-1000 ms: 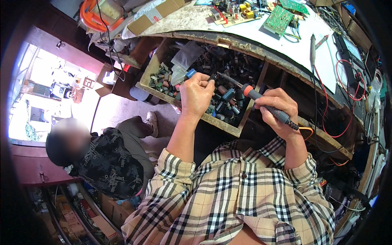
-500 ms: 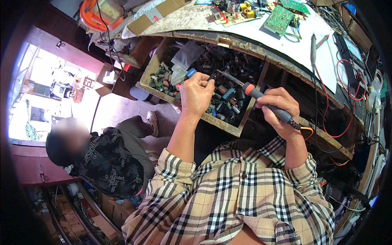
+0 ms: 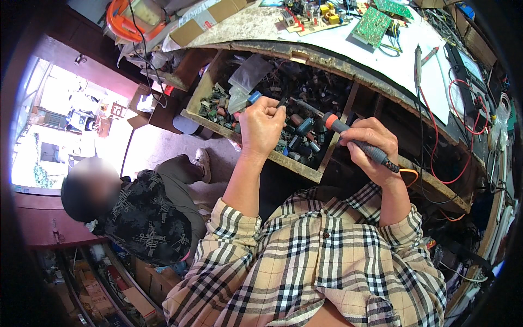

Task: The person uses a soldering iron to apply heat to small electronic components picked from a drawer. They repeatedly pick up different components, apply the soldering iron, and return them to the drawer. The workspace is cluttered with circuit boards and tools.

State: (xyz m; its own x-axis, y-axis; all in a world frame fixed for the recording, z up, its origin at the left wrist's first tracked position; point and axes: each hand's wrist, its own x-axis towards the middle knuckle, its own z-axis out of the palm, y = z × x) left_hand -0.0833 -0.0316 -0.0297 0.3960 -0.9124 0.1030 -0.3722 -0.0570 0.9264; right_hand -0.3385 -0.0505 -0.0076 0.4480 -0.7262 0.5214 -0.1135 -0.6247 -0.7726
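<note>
My right hand (image 3: pixel 373 143) grips the grey handle of a soldering iron (image 3: pixel 339 124) with an orange-red collar. The iron's metal shaft points left, toward my other hand. My left hand (image 3: pixel 261 128) is closed, with thumb and finger pinching a small dark piece (image 3: pixel 283 102) whose kind I cannot make out. The iron's tip is close to that piece; whether they touch is unclear. Just beyond the left knuckles shows a blue cylindrical component (image 3: pixel 254 97). Both hands are over an open wooden drawer (image 3: pixel 297 166) full of loose electronic parts, among them several capacitors (image 3: pixel 305 127).
Above the drawer, the workbench holds green circuit boards (image 3: pixel 371 27) and a board with yellow and red components (image 3: pixel 321 17). Test probes (image 3: pixel 418 68) with a red lead (image 3: pixel 436 155) hang at the right. A seated person (image 3: pixel 150 212) is at my left.
The soldering iron and my right hand have shifted very slightly, with the tip a little lower. My left hand stays in place.
</note>
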